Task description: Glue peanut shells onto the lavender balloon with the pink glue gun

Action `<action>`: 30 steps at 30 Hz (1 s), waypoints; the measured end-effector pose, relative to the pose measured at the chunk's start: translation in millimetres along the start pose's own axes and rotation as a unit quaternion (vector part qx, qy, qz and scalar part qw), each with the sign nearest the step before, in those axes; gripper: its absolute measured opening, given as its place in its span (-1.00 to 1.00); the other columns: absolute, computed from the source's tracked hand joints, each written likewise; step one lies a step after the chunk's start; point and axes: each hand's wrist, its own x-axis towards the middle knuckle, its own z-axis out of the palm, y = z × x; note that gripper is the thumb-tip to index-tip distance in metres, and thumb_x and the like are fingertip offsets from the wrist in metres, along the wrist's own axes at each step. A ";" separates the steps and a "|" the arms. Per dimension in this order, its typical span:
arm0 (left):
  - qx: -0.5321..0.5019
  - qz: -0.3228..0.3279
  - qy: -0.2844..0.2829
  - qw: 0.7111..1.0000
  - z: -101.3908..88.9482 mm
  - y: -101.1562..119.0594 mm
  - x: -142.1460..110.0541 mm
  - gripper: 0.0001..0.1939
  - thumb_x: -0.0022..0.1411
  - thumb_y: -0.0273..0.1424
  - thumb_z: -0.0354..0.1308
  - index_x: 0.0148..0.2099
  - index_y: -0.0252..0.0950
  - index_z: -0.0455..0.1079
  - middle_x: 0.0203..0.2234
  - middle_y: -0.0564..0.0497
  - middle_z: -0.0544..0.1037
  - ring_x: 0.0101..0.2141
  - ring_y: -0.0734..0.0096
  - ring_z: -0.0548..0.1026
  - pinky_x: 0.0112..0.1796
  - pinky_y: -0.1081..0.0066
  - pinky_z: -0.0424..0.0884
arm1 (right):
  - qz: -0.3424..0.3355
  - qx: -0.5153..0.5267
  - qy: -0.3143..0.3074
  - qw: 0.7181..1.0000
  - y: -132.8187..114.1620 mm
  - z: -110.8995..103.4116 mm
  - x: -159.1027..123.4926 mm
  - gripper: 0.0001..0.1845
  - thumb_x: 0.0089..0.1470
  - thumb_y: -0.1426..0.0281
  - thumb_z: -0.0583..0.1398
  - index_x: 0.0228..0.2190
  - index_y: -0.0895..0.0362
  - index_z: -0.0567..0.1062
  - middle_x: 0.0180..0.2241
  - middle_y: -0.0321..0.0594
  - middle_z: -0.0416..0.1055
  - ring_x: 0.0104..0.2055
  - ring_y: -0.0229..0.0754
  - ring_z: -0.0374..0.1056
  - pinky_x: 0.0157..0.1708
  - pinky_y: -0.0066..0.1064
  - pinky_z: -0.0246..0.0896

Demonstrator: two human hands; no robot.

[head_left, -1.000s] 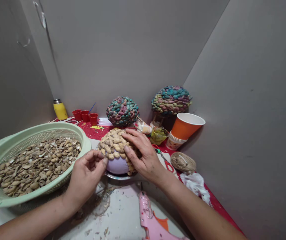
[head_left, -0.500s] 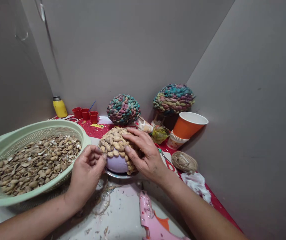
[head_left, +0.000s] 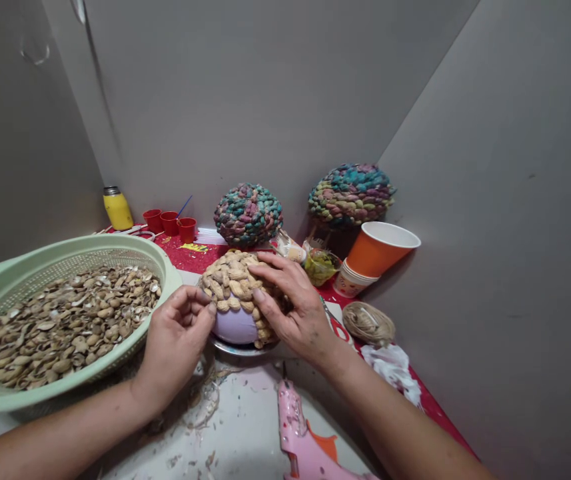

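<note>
A rounded purple form (head_left: 234, 327), largely covered with rows of peanut shells (head_left: 228, 272), sits on a shallow metal dish (head_left: 245, 351). Bare purple shows on its near side. My right hand (head_left: 299, 310) holds the form from the right, fingers over the top and thumb against the shells. At the form's left edge is my left hand (head_left: 178, 327), thumb and forefinger pinched together; whatever is between them is hidden. A pink glue gun (head_left: 295, 430) with an orange trigger lies on the table in front, nozzle pointing away from me.
Left is a green colander (head_left: 170, 267) of peanut shells. Behind stand two painted shell-covered forms (head_left: 248, 215), red cups (head_left: 169, 223) and a yellow bottle (head_left: 117, 210). Paper cups (head_left: 385, 248), a twine coil (head_left: 368, 324), scissors (head_left: 338, 328) and white plastic (head_left: 392, 370) line the right.
The view has shifted slightly. Both hands keep nearly the same places on the form, the left still pinched at its edge and the right still over its top.
</note>
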 end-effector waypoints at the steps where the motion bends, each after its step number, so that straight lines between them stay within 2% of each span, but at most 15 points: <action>1: -0.004 -0.004 -0.003 1.000 -0.9 0.4 -0.4 -0.93 0.13 -0.40 0.18 -0.34 -0.27 0.35 -0.61 0.20 0.39 -0.61 0.59 0.30 -0.57 0.59 0.24 | 0.001 0.003 0.000 1.000 0.0 0.3 -0.2 -0.73 0.21 0.39 0.13 -0.04 0.07 0.42 0.06 -0.05 0.31 0.12 0.00 0.22 0.12 -0.03 0.12; 8: -0.002 -0.017 -0.017 1.000 -5.6 -2.0 -2.8 -0.92 0.16 -0.38 0.15 -0.31 -0.29 0.38 -0.56 0.13 0.46 -0.57 0.52 0.38 -0.52 0.53 0.31 | 0.004 0.010 -0.002 1.000 1.2 1.4 -1.2 -0.71 0.23 0.38 0.11 -0.01 0.03 0.41 0.08 -0.05 0.29 0.15 0.02 0.20 0.13 0.02 0.10; 14: 0.038 0.041 -0.011 0.998 -4.0 -9.9 -4.7 -0.97 0.20 -0.42 0.12 -0.28 -0.26 0.34 -0.50 0.13 0.42 -0.47 0.51 0.38 -0.43 0.53 0.31 | 0.001 0.020 -0.002 1.000 3.9 1.9 -2.3 -0.70 0.23 0.38 0.11 0.00 0.03 0.41 0.10 -0.06 0.29 0.16 0.02 0.19 0.13 0.02 0.09; 19: 0.065 0.060 0.012 0.996 -4.2 -13.1 -4.5 -0.87 0.19 -0.46 0.13 -0.25 -0.20 0.22 -0.53 0.19 0.35 -0.53 0.52 0.34 -0.47 0.53 0.28 | -0.001 0.027 0.002 1.000 5.6 3.2 -2.2 -0.70 0.21 0.39 0.12 -0.01 0.03 0.42 0.10 -0.08 0.30 0.15 0.02 0.20 0.13 0.00 0.09; 25: 0.161 0.156 0.047 0.973 -3.3 -20.4 -4.1 -0.90 0.19 -0.51 0.11 -0.28 -0.22 0.25 -0.44 0.12 0.33 -0.42 0.44 0.35 -0.33 0.44 0.32 | 0.001 0.033 -0.004 0.999 7.9 2.7 -3.0 -0.69 0.22 0.38 0.12 0.00 0.02 0.42 0.10 -0.09 0.30 0.16 0.02 0.20 0.13 0.01 0.09; 30: 0.164 0.225 0.027 0.960 -3.9 -17.4 -5.6 -0.89 0.22 -0.53 0.06 -0.26 -0.22 0.33 -0.33 0.02 0.42 -0.25 0.32 0.41 -0.18 0.37 0.34 | 0.016 0.057 -0.005 0.998 12.0 0.0 -2.1 -0.70 0.22 0.36 0.12 0.00 0.03 0.42 0.10 -0.08 0.31 0.16 0.01 0.20 0.14 -0.01 0.11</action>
